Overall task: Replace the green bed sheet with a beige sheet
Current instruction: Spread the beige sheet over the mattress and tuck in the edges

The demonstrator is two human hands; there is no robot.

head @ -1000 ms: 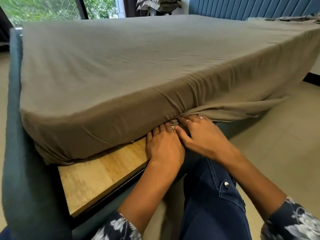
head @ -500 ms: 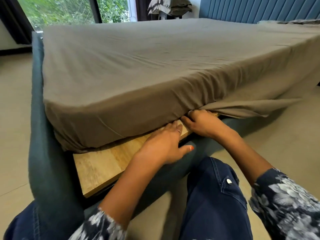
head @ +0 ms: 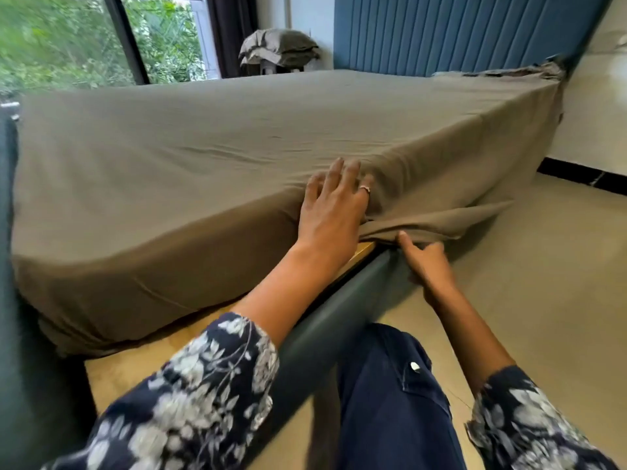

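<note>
Now both my hands are at the side of the bed, on the beige sheet (head: 203, 157).

Blur smears my sleeves. My left hand (head: 330, 212) lies flat, fingers spread, pressing the sheet against the mattress edge. My right hand (head: 425, 262) pinches the loose hanging hem just beside it; its fingertips are hidden under the fabric.

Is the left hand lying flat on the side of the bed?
Yes, the left hand rests with straight, spread fingers against the sheet on the mattress edge.
</note>
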